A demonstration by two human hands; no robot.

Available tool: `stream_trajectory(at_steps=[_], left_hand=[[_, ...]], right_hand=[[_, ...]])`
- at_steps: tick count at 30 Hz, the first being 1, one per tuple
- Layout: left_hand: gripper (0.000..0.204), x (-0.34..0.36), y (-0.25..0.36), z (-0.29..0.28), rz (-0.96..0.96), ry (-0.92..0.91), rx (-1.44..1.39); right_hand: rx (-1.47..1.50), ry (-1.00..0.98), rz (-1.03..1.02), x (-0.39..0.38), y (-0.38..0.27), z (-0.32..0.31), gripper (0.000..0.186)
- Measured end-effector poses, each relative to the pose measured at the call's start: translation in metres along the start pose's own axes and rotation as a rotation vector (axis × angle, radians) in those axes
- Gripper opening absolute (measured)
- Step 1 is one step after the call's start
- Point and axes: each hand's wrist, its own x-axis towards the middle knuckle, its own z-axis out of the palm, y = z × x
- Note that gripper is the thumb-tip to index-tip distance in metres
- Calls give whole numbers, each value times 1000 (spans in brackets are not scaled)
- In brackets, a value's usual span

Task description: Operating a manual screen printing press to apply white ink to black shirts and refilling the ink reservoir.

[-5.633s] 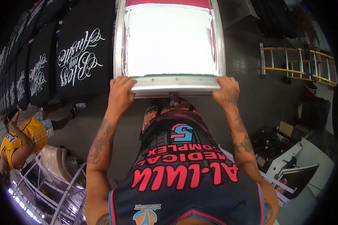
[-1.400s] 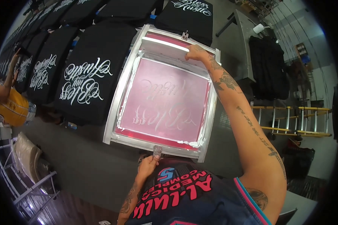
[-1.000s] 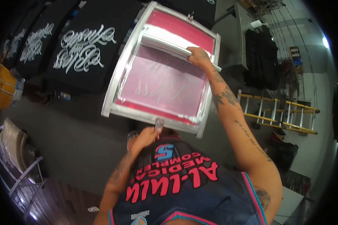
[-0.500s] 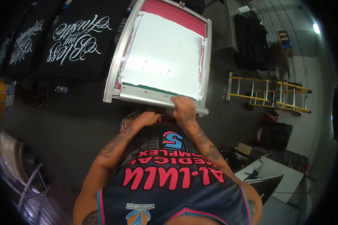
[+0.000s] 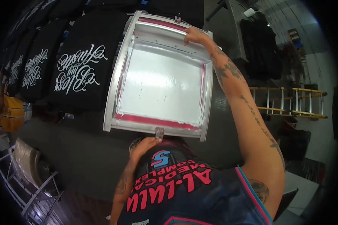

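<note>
Screen frame (image 5: 116,82) is being touched at its near clip (image 5: 159,132) by the left hand (image 5: 148,146), closure unclear. Squeegee (image 5: 159,38), likely stiff, ink-slick below, is being grasped at the frame's far end by the right hand (image 5: 196,36), its top edge (image 5: 159,27) seeming the surest hold.

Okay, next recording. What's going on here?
A person's right hand grips a wide metal squeegee at the far end of a framed screen, with white ink spread over it. The left hand is at a metal clip on the near edge. Black cloths with white lettering lie to the left.
</note>
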Motion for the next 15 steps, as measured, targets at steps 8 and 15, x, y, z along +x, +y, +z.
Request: stream_trajectory(at_steps=[8,15], left_hand=[[53,-1,-8,20,-172,159,-34],[55,-23,36,-1,-363,132,397]], right_hand=[[151,-223,-85,116,87,26,47],[-102,203,194,48,72,70,48]])
